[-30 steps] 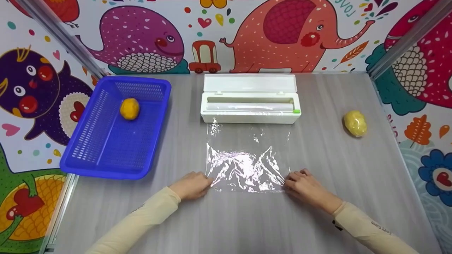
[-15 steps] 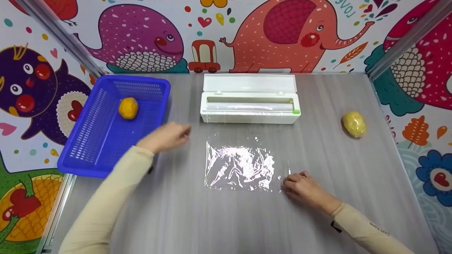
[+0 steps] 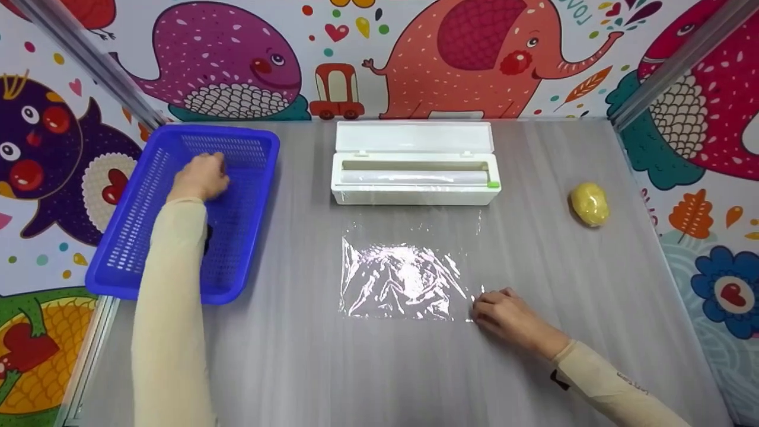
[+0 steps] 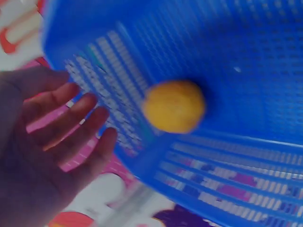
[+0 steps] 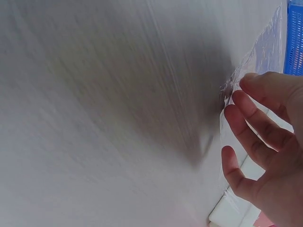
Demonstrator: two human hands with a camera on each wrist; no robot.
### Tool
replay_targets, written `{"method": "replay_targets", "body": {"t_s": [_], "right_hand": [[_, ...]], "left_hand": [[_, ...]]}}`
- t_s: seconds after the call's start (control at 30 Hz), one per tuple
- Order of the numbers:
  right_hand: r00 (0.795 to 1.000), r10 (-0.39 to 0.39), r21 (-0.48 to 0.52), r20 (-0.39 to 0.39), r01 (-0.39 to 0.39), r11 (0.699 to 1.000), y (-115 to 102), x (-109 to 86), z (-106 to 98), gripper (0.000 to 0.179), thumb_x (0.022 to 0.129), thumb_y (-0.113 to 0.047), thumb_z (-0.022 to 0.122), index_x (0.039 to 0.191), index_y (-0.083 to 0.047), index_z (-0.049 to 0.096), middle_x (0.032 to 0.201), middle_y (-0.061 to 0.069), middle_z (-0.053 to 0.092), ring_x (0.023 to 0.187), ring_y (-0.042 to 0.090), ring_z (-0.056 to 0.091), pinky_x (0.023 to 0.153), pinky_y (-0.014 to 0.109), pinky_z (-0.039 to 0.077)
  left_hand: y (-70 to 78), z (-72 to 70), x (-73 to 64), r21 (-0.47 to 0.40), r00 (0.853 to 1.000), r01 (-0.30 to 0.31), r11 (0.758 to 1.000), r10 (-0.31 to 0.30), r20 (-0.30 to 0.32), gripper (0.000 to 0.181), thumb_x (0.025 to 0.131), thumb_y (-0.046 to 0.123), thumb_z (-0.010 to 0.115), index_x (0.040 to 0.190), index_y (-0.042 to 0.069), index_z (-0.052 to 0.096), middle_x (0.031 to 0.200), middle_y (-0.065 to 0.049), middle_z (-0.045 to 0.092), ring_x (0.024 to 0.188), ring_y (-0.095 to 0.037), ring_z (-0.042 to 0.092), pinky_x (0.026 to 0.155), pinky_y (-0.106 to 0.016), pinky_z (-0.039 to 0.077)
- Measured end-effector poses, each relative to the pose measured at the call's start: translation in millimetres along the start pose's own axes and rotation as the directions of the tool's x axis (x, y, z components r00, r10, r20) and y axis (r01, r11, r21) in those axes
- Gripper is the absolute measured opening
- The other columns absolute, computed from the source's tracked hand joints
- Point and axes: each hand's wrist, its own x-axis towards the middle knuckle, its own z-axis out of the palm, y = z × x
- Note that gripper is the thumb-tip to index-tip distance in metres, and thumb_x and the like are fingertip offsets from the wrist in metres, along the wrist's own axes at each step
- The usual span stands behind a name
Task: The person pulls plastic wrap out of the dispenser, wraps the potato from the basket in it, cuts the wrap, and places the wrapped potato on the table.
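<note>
My left hand (image 3: 201, 177) reaches over the blue plastic basket (image 3: 228, 295). In the left wrist view its fingers are spread and loosely bent, beside a round orange-yellow fruit (image 4: 174, 106) and apart from it. That fruit is hidden behind the hand in the head view. At the lower right, my right hand (image 3: 513, 320) pinches the near right corner of a clear cling film sheet (image 3: 403, 279) between thumb and forefinger. The sheet lies wrinkled and shiny on the table, running from the white dispenser box (image 3: 415, 196).
The dispenser's lid (image 3: 415, 137) stands up at the back, with the film roll (image 3: 415, 176) inside and a small green cutter (image 3: 493, 184) at its right end. A yellow item wrapped in film (image 3: 590, 204) lies at the right. Printed walls border the table (image 3: 367, 373).
My left hand has let go of the film's left corner and moved up and left into the basket. The right hand stays at its corner.
</note>
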Motion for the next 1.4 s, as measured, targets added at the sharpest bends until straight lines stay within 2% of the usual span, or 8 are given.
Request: {"method": "replay_targets", "body": {"t_s": [0.13,0.23,0.43,0.6,0.9,1.07,1.27,1.4], "right_hand": [[1.0,0.009,0.022,0.003,-0.009,1.0,1,1.3,0,0.019,0.073,-0.004,0.08,0.083,-0.012,0.066,0.086,-0.002,0.062,0.08,0.016,0.061,0.069,0.037,0.041],[1.0,0.017,0.029,0.004,-0.017,0.999,2,1.5,0,0.019,0.073,-0.002,0.08,0.083,-0.011,0.066,0.084,-0.002,0.062,0.079,0.016,0.061,0.068,0.037,0.042],[0.999,0.039,0.035,0.003,-0.039,0.999,3,2.7,-2,0.018,0.073,-0.001,0.078,0.082,-0.009,0.065,0.082,-0.001,0.062,0.076,0.017,0.06,0.067,0.039,0.043],[0.998,0.052,0.032,0.02,-0.052,0.998,4,-1.5,-2,0.02,0.073,-0.006,0.081,0.085,-0.01,0.065,0.084,-0.001,0.061,0.079,0.017,0.06,0.067,0.038,0.043],[1.0,-0.001,0.012,-0.005,0.001,1.0,8,-10.1,6,0.033,0.065,0.0,0.081,0.094,-0.007,0.065,0.096,0.006,0.059,0.087,0.024,0.059,0.072,0.041,0.049],[0.998,-0.014,0.004,-0.063,0.014,1.0,9,-10.6,9,0.027,0.068,0.002,0.077,0.091,-0.008,0.066,0.094,0.005,0.061,0.085,0.023,0.06,0.072,0.04,0.049],[0.997,0.008,0.0,-0.077,-0.008,1.0,10,-7.7,4,0.023,0.071,0.0,0.077,0.09,-0.009,0.067,0.092,0.004,0.062,0.083,0.023,0.059,0.069,0.041,0.047],[0.998,0.041,0.017,-0.055,-0.04,0.999,10,-4.8,1,0.02,0.074,-0.002,0.076,0.09,-0.008,0.067,0.092,0.004,0.063,0.084,0.022,0.06,0.071,0.04,0.046]], "left_hand": [[-14.4,2.5,6.4,-0.044,0.994,0.105,0.993,-0.105,0.003,0.047,0.089,0.006,0.04,0.133,-0.011,0.033,0.128,-0.039,0.032,0.116,-0.059,0.036,0.089,-0.071,0.033],[-21.9,11.3,11.2,-0.086,0.985,0.171,0.981,-0.17,0.019,0.061,0.089,0.007,0.045,0.143,-0.008,0.021,0.139,-0.041,0.019,0.124,-0.06,0.026,0.094,-0.071,0.028],[-33.3,38.7,20.0,-0.122,0.957,0.286,0.95,-0.277,0.087,0.064,0.089,0.008,0.055,0.142,-0.011,0.022,0.142,-0.042,0.015,0.128,-0.061,0.02,0.099,-0.071,0.023],[-36.0,53.3,28.5,-0.119,0.951,0.309,0.944,-0.307,0.034,0.06,0.09,0.004,0.055,0.141,-0.008,0.025,0.143,-0.039,0.015,0.128,-0.061,0.019,0.099,-0.072,0.021],[-43.7,60.7,27.8,-0.227,0.933,0.316,0.921,-0.345,-0.103,0.058,0.084,-0.008,0.054,0.135,-0.008,0.027,0.139,-0.033,0.02,0.119,-0.064,0.029,0.094,-0.07,0.032],[-52.1,61.1,23.8,-0.246,0.919,0.365,0.898,-0.39,-0.062,0.073,0.084,-0.006,0.054,0.144,-0.011,0.013,0.144,-0.036,0.007,0.122,-0.067,0.02,0.098,-0.068,0.03],[-59.3,56.4,20.2,-0.277,0.921,0.385,0.88,-0.385,0.058,0.083,0.086,-0.001,0.056,0.147,-0.01,0.0,0.141,-0.045,-0.007,0.127,-0.067,0.006,0.105,-0.067,0.018],[-58.7,55.7,18.4,-0.286,0.923,0.383,0.878,-0.38,0.068,0.083,0.087,-0.002,0.055,0.148,-0.009,0.0,0.141,-0.046,-0.008,0.129,-0.066,0.004,0.105,-0.067,0.017]]}}
